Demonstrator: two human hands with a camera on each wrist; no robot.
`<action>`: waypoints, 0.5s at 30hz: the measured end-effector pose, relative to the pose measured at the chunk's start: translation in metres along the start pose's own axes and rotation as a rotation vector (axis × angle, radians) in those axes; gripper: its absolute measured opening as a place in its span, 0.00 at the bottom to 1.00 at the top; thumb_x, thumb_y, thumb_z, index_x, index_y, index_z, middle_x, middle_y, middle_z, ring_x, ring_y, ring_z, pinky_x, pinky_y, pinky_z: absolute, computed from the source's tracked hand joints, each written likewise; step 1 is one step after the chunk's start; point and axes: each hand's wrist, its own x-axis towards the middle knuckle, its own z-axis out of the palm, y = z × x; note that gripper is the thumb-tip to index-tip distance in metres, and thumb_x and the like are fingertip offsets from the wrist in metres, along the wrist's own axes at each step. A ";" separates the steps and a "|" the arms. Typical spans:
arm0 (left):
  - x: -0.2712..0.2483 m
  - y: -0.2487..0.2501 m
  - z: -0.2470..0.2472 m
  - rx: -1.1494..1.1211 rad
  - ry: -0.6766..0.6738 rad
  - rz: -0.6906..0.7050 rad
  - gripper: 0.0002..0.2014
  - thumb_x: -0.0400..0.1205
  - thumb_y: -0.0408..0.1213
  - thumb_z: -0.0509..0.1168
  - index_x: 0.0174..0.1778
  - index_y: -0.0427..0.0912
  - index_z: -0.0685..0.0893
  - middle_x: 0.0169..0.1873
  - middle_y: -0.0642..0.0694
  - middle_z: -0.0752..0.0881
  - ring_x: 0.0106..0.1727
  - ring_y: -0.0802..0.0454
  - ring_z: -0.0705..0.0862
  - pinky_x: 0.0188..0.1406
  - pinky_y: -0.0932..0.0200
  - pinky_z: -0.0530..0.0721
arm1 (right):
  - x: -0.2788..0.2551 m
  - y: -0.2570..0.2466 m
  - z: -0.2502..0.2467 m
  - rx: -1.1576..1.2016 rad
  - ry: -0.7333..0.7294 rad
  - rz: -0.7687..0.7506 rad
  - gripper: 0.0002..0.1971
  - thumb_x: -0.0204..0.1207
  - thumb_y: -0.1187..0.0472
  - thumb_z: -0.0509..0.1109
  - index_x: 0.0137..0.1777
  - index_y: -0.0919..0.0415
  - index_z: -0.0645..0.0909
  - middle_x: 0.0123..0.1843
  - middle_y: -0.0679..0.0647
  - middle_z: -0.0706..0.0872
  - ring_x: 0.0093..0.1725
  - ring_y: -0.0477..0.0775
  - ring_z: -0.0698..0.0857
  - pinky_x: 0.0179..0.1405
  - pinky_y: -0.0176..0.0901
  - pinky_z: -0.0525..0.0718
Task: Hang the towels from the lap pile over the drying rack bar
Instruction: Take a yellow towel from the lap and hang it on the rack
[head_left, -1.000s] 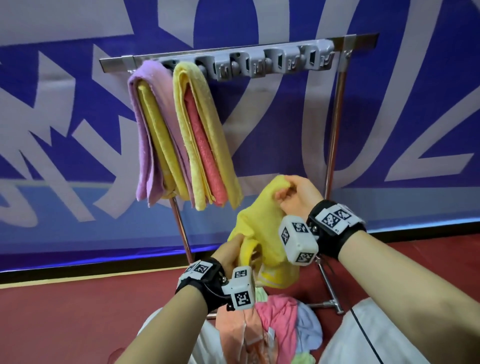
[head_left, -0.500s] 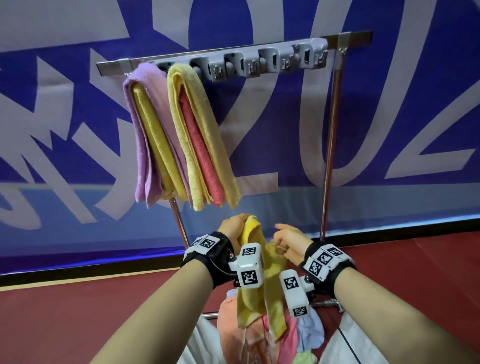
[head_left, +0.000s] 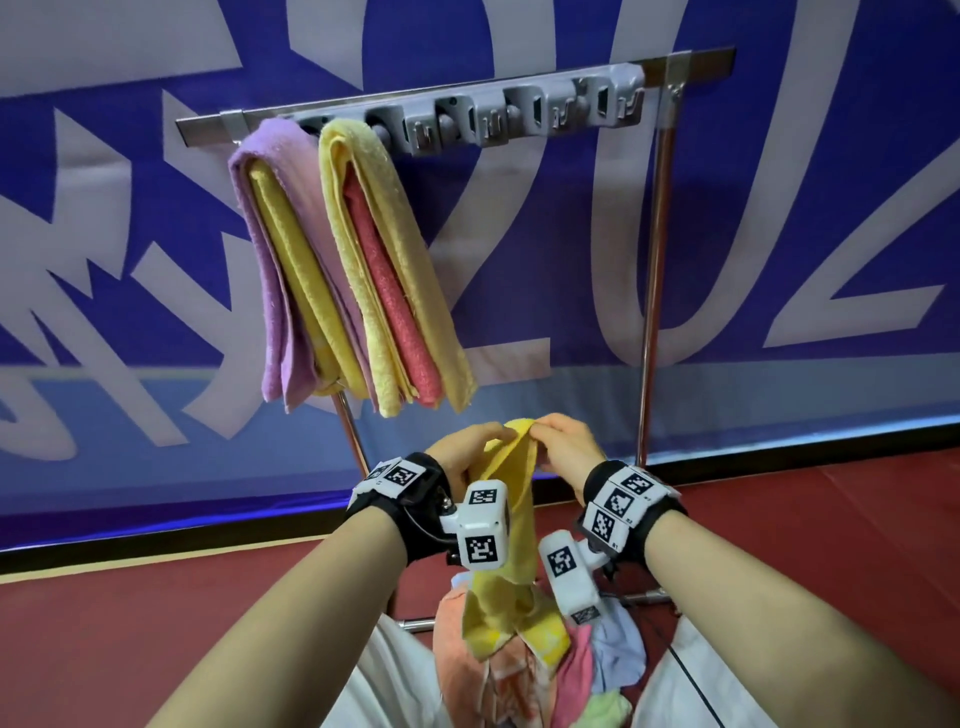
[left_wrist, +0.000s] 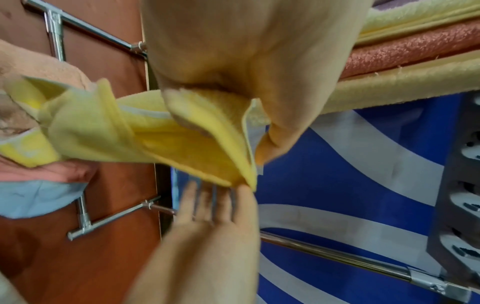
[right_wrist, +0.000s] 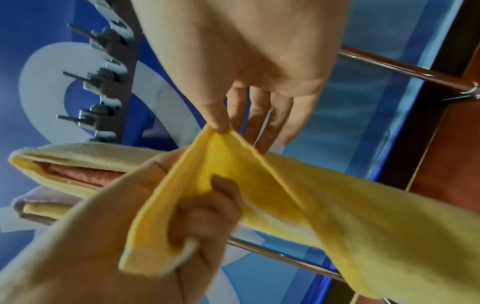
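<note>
A yellow towel (head_left: 506, 525) hangs between my hands, its lower end trailing onto the lap pile (head_left: 524, 675) of pink, orange, blue and green towels. My left hand (head_left: 485, 441) grips its top edge in a fist; curled fingers (right_wrist: 205, 207) bunch the cloth. Right beside it, my right hand (head_left: 540, 431) pinches the same edge between thumb and forefinger (right_wrist: 219, 123), the other fingers straight. Both hands are below the rack bar (head_left: 691, 57). A purple towel (head_left: 265, 291) and a yellow one (head_left: 363, 218) folded round pink hang on its left part.
A grey hook strip (head_left: 524, 111) runs along the bar's middle and right. Two chrome posts (head_left: 652, 291) hold the rack, with foot bars (left_wrist: 109, 220) on the red floor. A blue and white banner (head_left: 805, 208) stands close behind.
My right hand came down from its raised hold and now pinches the towel's top edge beside my left hand, which rose from low on the towel. The towel hangs longer and straighter.
</note>
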 end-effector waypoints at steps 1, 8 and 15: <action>0.001 -0.001 -0.001 0.104 0.023 -0.015 0.17 0.78 0.51 0.68 0.47 0.38 0.82 0.36 0.42 0.84 0.34 0.48 0.81 0.33 0.58 0.77 | -0.001 -0.005 -0.001 -0.061 -0.001 -0.031 0.06 0.74 0.59 0.67 0.37 0.56 0.80 0.34 0.52 0.81 0.40 0.55 0.80 0.45 0.48 0.83; 0.008 -0.012 0.001 0.892 0.377 0.147 0.23 0.83 0.52 0.56 0.56 0.34 0.81 0.44 0.40 0.85 0.39 0.44 0.82 0.33 0.57 0.78 | 0.005 -0.012 0.009 -0.339 -0.090 -0.150 0.07 0.82 0.56 0.60 0.49 0.57 0.76 0.43 0.51 0.79 0.45 0.53 0.77 0.41 0.42 0.72; 0.014 -0.004 -0.020 0.588 0.544 0.332 0.10 0.83 0.33 0.55 0.45 0.33 0.81 0.51 0.35 0.83 0.57 0.36 0.82 0.47 0.55 0.75 | 0.005 0.001 -0.005 -0.375 -0.323 -0.084 0.09 0.71 0.53 0.77 0.38 0.57 0.83 0.31 0.47 0.83 0.32 0.43 0.80 0.33 0.34 0.76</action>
